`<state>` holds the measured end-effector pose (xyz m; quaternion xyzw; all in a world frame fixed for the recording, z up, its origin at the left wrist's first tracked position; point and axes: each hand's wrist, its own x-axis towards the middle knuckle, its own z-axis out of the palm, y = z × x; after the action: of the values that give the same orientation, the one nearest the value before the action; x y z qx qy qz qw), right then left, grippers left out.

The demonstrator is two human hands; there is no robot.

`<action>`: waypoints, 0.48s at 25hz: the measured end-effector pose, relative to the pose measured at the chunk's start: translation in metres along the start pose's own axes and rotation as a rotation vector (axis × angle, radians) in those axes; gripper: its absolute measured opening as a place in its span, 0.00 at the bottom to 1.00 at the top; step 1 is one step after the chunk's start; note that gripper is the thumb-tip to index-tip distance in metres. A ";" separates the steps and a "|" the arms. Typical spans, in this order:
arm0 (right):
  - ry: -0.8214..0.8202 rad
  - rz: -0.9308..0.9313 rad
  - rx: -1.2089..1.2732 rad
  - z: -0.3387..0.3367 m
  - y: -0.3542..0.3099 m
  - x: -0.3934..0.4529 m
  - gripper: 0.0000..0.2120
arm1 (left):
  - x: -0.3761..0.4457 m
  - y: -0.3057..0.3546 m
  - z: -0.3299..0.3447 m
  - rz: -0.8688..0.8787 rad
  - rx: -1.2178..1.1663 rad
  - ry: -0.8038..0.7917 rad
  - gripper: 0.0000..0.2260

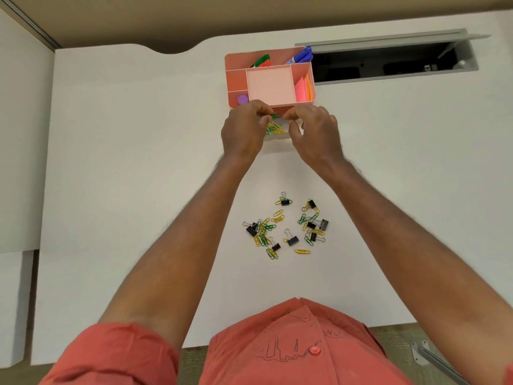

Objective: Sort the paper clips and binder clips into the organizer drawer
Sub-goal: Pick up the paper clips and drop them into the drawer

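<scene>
A pink organizer (236,79) stands at the far middle of the white desk. Its pulled-out drawer (277,136) lies under my hands and holds green and yellow paper clips (273,128). My left hand (244,129) and my right hand (313,132) meet over the drawer, their fingertips pinching a green paper clip (276,115) between them. Closer to me, a loose pile of green and yellow paper clips (266,229) mixed with several black binder clips (292,240) is spread on the desk.
The organizer's top holds markers (301,55), pink sticky notes (302,88) and a purple round item (243,99). An open cable tray (388,62) is cut into the desk at the back right. A white partition (22,134) stands on the left.
</scene>
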<state>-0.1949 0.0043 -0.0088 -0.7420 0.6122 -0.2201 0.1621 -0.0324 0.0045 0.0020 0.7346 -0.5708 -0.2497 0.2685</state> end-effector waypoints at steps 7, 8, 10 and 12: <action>0.018 0.091 0.134 -0.005 0.016 -0.040 0.09 | -0.005 -0.001 0.012 0.073 0.070 0.022 0.08; 0.008 0.104 0.161 -0.005 0.017 -0.049 0.08 | -0.014 -0.002 0.012 0.103 0.022 0.050 0.08; -0.050 0.129 0.171 -0.003 0.019 -0.071 0.07 | -0.042 -0.011 0.015 0.153 -0.072 0.073 0.07; -0.139 0.149 0.133 -0.001 0.025 -0.094 0.06 | -0.076 -0.027 0.023 0.155 -0.098 -0.016 0.06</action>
<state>-0.2311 0.0918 -0.0329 -0.6955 0.6370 -0.1956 0.2689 -0.0465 0.0817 -0.0286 0.6722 -0.6153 -0.2616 0.3182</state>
